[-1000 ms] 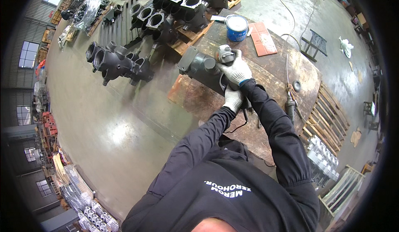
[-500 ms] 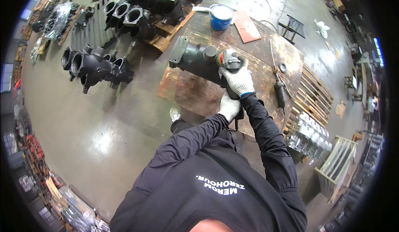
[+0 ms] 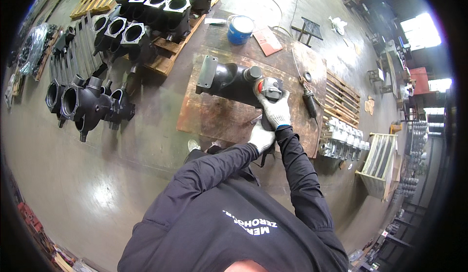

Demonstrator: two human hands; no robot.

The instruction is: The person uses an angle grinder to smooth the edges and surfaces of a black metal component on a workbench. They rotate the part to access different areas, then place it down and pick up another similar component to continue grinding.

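Observation:
A black cast metal pipe fitting (image 3: 229, 79) with a flat square flange and a short round stub lies on a worn wooden table (image 3: 214, 116). My gloved right hand (image 3: 276, 111) is closed around the front of an angle grinder (image 3: 272, 88), just behind its metal head. Lower down, my gloved left hand (image 3: 262, 136) wraps the grinder's dark rear body. The grinder head, with a reddish-orange edge, is at the fitting's right end, beside the stub. Whether its disc touches the metal is hidden.
On the table stand a blue bucket (image 3: 240, 29), a reddish flat sheet (image 3: 267, 41) and a dark corded or hosed hand tool (image 3: 309, 102). Black castings (image 3: 92, 99) rest on the floor at left, others on a pallet (image 3: 170, 52). Silvery parts (image 3: 343, 139) lie at right.
My view has swung, so the surroundings shift leftward. Both hands keep their grip on the grinder, whose head sits slightly nearer to me relative to the stub.

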